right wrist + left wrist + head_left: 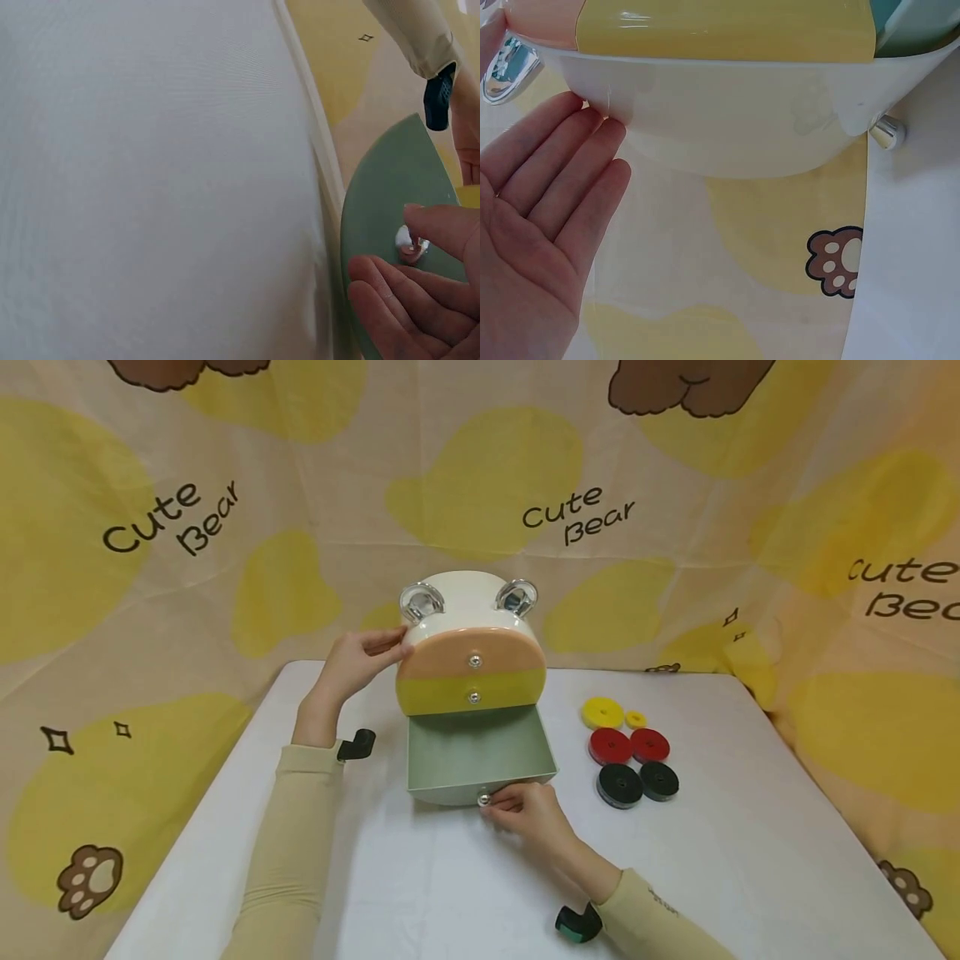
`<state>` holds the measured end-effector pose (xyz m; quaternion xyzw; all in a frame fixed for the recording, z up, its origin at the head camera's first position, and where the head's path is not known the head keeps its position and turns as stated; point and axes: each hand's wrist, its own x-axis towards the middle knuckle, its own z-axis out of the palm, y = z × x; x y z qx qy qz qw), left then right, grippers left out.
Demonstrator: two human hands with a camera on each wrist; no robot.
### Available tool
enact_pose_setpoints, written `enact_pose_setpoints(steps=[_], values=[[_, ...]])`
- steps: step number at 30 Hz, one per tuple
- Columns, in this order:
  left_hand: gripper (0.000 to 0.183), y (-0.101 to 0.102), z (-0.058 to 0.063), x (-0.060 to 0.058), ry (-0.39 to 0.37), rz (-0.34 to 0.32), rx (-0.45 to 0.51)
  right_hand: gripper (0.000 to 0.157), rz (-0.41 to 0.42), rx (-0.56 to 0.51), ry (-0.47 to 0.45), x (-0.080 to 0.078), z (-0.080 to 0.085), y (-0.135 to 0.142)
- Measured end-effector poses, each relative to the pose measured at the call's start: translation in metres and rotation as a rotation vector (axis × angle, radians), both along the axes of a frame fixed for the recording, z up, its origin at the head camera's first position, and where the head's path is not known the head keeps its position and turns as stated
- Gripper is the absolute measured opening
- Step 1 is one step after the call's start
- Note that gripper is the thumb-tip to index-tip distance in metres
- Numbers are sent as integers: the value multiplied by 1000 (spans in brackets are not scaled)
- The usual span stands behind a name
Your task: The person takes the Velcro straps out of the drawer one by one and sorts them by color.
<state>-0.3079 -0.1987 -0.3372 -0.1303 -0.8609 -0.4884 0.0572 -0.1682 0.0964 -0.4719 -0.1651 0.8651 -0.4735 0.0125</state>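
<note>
A small rounded drawer cabinet (465, 597) with a white body and two silver ear-shaped pieces stands on the table. Its peach drawer (435, 653) and yellow drawer (435, 691) are closed, while the bottom green drawer (480, 750) is pulled far out, with nothing inside. My left hand (352, 664) steadies the cabinet's upper left side, fingers nearly straight against the white shell (727, 112) and thumb by the peach front. At the green front, my right hand (536, 814) pinches the silver knob (483, 799) between thumb and fingertips; the right wrist view shows this knob (411, 244) close up.
Right of the cabinet lie several round discs with centre holes: a large yellow disc (602, 712) and a small yellow disc (635, 720), two red discs (611, 746) and two black discs (620, 785). A white cloth covers the table (420, 893); a printed curtain (480, 477) hangs behind.
</note>
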Motion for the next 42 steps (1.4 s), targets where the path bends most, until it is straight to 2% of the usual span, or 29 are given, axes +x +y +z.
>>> enact_pose_setpoints(steps=[9, 16, 19, 28, 42], values=[[62, 0, 0, -1, 0, 2, 0, 18, -74, -8, 35, 1, -2, -7], [62, -1, 1, -1, 7, 3, -11, 15, -96, -43, -20, -1, 6, -8], [61, -1, 0, -2, 14, 0, -6, 15, -100, -33, -15, -4, 8, -8], [61, -2, -1, -2, -3, 0, 6, 17, -123, -2, 12, -20, 10, -13], [61, -2, -1, -1, -14, 3, 16, 19, -154, 16, -29, -51, 10, -18]])
